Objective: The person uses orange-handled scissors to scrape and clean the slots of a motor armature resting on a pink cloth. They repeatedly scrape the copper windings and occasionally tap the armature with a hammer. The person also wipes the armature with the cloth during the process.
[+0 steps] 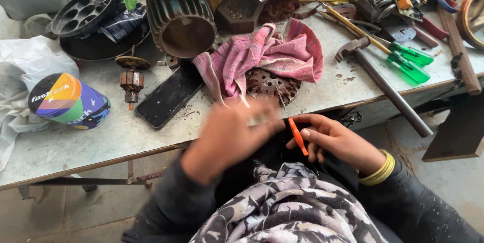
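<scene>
I see my right hand [335,139] curled shut around a slim tool with an orange handle [298,136], pinched between thumb and fingers, its thin metal tip [283,105] pointing up and away from me. My left hand [229,134] is just beside it, to its left, blurred; its fingers look bent inward, but I cannot tell whether it grips anything. Both hands sit at the near edge of the table [101,137], over my lap.

Just beyond the hands lies a round, rusty perforated metal disc [272,84], half covered by a pink cloth [262,56]. Beyond my left hand and further left is a flat black slab [169,96], then a small copper motor rotor [131,82] and a colourful round tin [68,101]. Farther back stands a ribbed metal motor housing [180,21], lying open-mouthed towards me. Beyond my right hand and off to the right, a hammer [385,89] lies slantwise, with two green-handled screwdrivers [408,59] near its head.
</scene>
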